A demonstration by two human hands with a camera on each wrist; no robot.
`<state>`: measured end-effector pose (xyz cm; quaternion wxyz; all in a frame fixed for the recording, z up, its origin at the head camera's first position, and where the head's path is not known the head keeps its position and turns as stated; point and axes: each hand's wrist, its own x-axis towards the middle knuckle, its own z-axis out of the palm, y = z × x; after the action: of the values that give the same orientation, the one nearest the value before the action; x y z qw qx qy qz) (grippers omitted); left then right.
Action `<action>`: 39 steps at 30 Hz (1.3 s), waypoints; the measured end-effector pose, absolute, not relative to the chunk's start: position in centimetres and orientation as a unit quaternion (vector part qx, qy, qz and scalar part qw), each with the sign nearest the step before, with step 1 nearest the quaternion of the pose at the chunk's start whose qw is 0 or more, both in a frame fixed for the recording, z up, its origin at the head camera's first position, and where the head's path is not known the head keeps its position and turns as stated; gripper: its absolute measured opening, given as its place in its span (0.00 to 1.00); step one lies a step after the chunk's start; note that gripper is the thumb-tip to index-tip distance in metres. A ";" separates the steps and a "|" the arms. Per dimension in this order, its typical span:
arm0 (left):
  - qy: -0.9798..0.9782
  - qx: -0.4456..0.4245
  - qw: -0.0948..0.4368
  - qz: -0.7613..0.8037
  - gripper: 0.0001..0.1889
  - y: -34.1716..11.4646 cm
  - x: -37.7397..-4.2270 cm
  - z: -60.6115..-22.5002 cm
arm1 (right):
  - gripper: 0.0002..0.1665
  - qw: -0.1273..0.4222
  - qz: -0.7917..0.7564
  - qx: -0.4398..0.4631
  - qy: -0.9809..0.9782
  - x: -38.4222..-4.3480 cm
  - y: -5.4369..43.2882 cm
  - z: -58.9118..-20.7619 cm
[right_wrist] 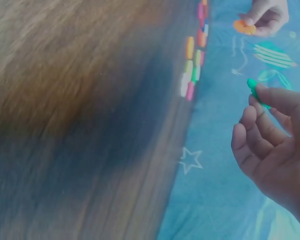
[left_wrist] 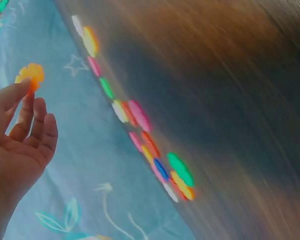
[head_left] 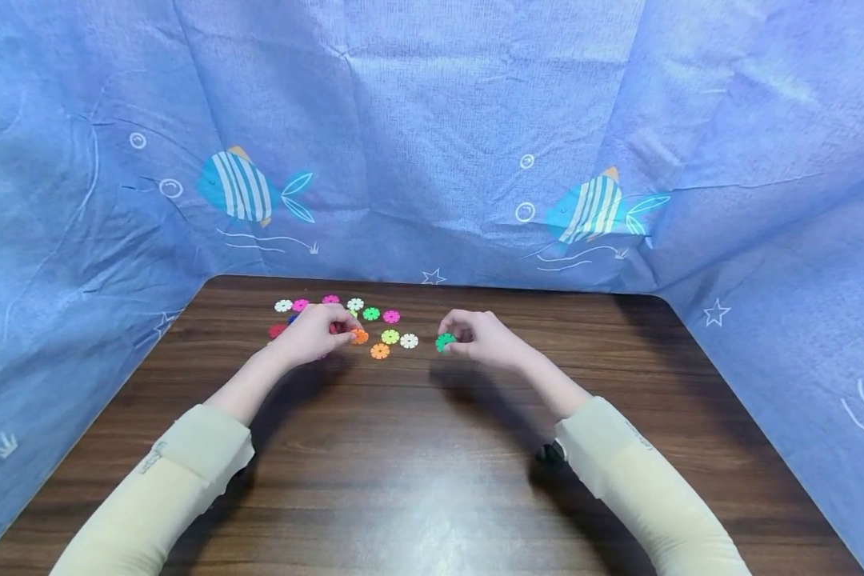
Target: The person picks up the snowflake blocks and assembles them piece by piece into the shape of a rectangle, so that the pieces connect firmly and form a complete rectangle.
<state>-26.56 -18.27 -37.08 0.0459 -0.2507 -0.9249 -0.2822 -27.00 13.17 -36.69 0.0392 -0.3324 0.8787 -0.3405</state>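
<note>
In the head view my left hand [head_left: 311, 334] pinches an orange notched plastic disc [head_left: 360, 337] between thumb and fingertips. The left wrist view shows this orange disc [left_wrist: 32, 75] held up clear of the table, its notched edge visible. Opposite it, my right hand [head_left: 488, 341] pinches a green notched disc [head_left: 444, 342], which appears almost edge-on as a green disc [right_wrist: 252, 86] in the right wrist view. The two held discs are apart from each other. Under and beside my left hand lie several flat discs of the same kind, some of them hidden by that hand.
Between the hands lie a white disc [head_left: 409, 341], a yellow disc [head_left: 390, 337] and another orange disc [head_left: 380, 351] on the brown wooden table [head_left: 374, 464]. A pink disc [head_left: 392, 317] sits farther back. A blue fish-patterned cloth [head_left: 432, 144] hangs behind the table.
</note>
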 end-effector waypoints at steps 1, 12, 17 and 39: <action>-0.924 -0.252 0.052 -0.284 0.03 -18.0 -26.3 -36.9 | 0.10 0.036 -0.352 -0.325 0.877 -26.8 13.5 -36.5; -0.892 -0.290 0.124 -0.325 0.02 -14.6 -24.5 -35.9 | 0.14 0.009 -0.432 -0.249 0.867 -24.7 16.0 -35.1; -0.866 -0.307 0.184 -0.349 0.04 -13.0 -23.7 -35.8 | 0.10 -0.008 -0.468 -0.203 0.860 -23.6 16.6 -35.0; -0.807 -0.322 0.251 -0.426 0.06 -7.3 -21.2 -35.3 | 0.19 -0.019 -0.609 -0.170 0.774 -20.5 16.7 -34.9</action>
<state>-21.18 -7.33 -35.34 0.2511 -0.3217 -0.8074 -0.4260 -20.54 16.74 -34.88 -0.0190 -0.1699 0.7745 -0.6090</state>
